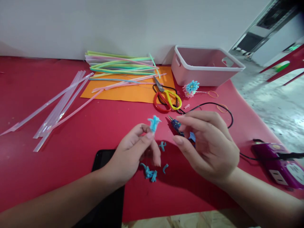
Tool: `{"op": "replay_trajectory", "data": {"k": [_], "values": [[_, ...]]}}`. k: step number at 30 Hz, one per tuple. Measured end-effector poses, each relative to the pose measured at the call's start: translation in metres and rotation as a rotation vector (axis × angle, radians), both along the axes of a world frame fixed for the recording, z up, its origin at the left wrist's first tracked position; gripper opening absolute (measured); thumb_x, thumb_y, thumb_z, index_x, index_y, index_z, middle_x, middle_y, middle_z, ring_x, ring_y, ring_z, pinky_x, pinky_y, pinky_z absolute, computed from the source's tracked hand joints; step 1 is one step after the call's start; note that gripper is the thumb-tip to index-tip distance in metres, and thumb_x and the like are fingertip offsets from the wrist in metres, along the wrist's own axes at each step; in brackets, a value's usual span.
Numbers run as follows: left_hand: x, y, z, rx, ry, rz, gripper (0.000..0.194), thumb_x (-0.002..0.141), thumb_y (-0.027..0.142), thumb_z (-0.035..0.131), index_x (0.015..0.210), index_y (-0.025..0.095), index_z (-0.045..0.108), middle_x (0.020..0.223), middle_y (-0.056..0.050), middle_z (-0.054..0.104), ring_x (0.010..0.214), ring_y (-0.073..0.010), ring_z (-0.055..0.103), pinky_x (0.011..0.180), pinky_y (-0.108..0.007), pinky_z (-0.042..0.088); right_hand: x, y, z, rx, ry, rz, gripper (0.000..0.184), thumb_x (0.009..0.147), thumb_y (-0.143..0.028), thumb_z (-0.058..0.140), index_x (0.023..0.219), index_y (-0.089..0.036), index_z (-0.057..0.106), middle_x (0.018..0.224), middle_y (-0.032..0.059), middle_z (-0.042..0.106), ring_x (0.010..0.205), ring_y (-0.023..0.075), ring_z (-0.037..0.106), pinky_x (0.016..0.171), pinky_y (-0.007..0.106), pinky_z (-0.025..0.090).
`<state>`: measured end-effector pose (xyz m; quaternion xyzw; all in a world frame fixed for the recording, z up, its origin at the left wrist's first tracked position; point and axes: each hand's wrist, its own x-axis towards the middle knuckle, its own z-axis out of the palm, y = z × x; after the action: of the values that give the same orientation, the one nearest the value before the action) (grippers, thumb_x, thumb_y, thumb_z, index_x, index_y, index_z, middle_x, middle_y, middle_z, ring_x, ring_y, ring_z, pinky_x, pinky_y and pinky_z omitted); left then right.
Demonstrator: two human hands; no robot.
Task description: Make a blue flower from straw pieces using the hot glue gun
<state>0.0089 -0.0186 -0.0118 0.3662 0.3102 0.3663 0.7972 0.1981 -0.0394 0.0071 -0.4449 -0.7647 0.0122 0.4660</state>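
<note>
Blue fuzzy pc is up in the air over the table's near-middle, approx upright, short prongs splayed at its top. L hand has it clamped btwn thumb & index at the lower end; thumb side faces up, other fingers loosely curled below, one hanging down. L forearm runs in from lower L corner, wrist fairly straight, passing over a black phone.

R hand is level w/ the L, well apart from it: palm turned inward, fingers arched on top, thumb stretched out beneath, wide gap btwn, no visible grip on anything. R forearm comes in from lower R, angled up. Dark blue tool w/ metal tip is just beyond R fingertips; can't tell if they touch.

Under/near L hand: blue scraps on the red table. Further out: scissors w/ red & yellow handles, partly on an orange sheet; bundle of fuzzy stems behind; clear sticks far L; small flower by the pink bin; purple power box far R.
</note>
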Motion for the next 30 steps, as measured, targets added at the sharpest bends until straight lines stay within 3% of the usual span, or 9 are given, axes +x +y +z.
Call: {"op": "replay_trajectory", "data": {"k": [2,5,8,12,15,19,22,26,30], "values": [[0.0,0.002,0.003,-0.021,0.012,0.147,0.018,0.096,0.032,0.06,0.087,0.021,0.048,0.051,0.006,0.061,0.048,-0.0103,0.055,0.055,-0.021,0.045,0.001,0.003,-0.001,-0.047,-0.029,0.061,0.019,0.09,-0.013,0.061,0.107,-0.02,0.067,0.099,0.0085,0.067,0.084,0.0185,0.065,0.072,0.033,0.056],[0.0,0.005,0.006,-0.049,0.036,0.274,0.018,0.097,0.027,0.057,0.082,0.021,0.047,0.05,0.007,0.056,0.048,-0.0096,0.05,0.055,-0.021,0.044,0.003,0.007,-0.002,-0.136,-0.097,0.286,0.013,0.093,-0.011,0.051,0.089,-0.019,0.061,0.078,0.0036,0.061,0.072,0.015,0.059,0.064,0.029,0.052],[0.0,0.006,0.008,-0.051,0.024,0.31,0.023,0.098,0.023,0.053,0.076,0.02,0.048,0.05,0.006,0.054,0.048,-0.0092,0.048,0.055,-0.021,0.043,0.005,0.011,0.0,-0.274,-0.281,0.502,0.017,0.096,-0.018,0.051,0.08,-0.019,0.056,0.072,0.0004,0.055,0.064,0.0127,0.049,0.057,0.026,0.043],[0.0,0.008,0.007,-0.064,-0.033,0.311,0.031,0.1,0.018,0.046,0.069,0.018,0.048,0.05,0.004,0.053,0.047,-0.0088,0.046,0.053,-0.021,0.043,0.007,0.011,0.005,-0.471,-0.553,0.653,0.009,0.089,-0.013,0.054,0.088,-0.016,0.063,0.082,0.0033,0.06,0.074,0.0159,0.051,0.064,0.03,0.042],[0.0,0.009,0.008,-0.094,-0.079,0.298,0.033,0.1,0.017,0.046,0.067,0.018,0.048,0.049,0.004,0.053,0.046,-0.0086,0.044,0.052,-0.021,0.043,0.007,0.01,0.005,-0.544,-0.649,0.67,0.014,0.083,-0.01,0.056,0.092,-0.016,0.066,0.087,0.0046,0.063,0.08,0.0177,0.053,0.07,0.031,0.045],[0.0,0.008,0.008,-0.103,-0.108,0.253,0.027,0.099,0.017,0.047,0.073,0.019,0.05,0.048,0.004,0.053,0.044,-0.0091,0.044,0.051,-0.021,0.045,0.005,0.009,-0.001,-0.512,-0.671,0.671,0.01,0.086,-0.011,0.058,0.087,-0.015,0.067,0.084,0.005,0.065,0.079,0.0176,0.056,0.069,0.03,0.047],[-0.001,0.006,0.008,-0.097,-0.098,0.211,0.023,0.101,0.018,0.045,0.079,0.019,0.051,0.049,0.004,0.055,0.044,-0.0092,0.045,0.052,-0.021,0.046,0.005,0.009,-0.007,-0.48,-0.486,0.648,0.011,0.086,-0.008,0.058,0.086,-0.014,0.066,0.08,0.0042,0.065,0.073,0.0149,0.057,0.064,0.027,0.048],[-0.001,0.005,0.007,-0.122,-0.072,0.143,0.025,0.102,0.018,0.042,0.078,0.018,0.051,0.05,0.003,0.059,0.045,-0.0094,0.051,0.052,-0.02,0.047,0.005,0.009,-0.005,-0.328,-0.109,0.558,0.02,0.089,-0.004,0.055,0.102,-0.015,0.065,0.087,0.0046,0.07,0.079,0.0118,0.065,0.071,0.023,0.054],[-0.002,0.005,0.006,-0.17,-0.107,0.04,0.025,0.102,0.017,0.04,0.079,0.017,0.049,0.052,0.002,0.061,0.046,-0.0099,0.055,0.051,-0.021,0.046,0.005,0.009,0.004,-0.169,-0.002,0.419,0.026,0.088,-0.003,0.056,0.105,-0.017,0.069,0.087,0.0053,0.073,0.078,0.0118,0.069,0.072,0.023,0.058]]}}
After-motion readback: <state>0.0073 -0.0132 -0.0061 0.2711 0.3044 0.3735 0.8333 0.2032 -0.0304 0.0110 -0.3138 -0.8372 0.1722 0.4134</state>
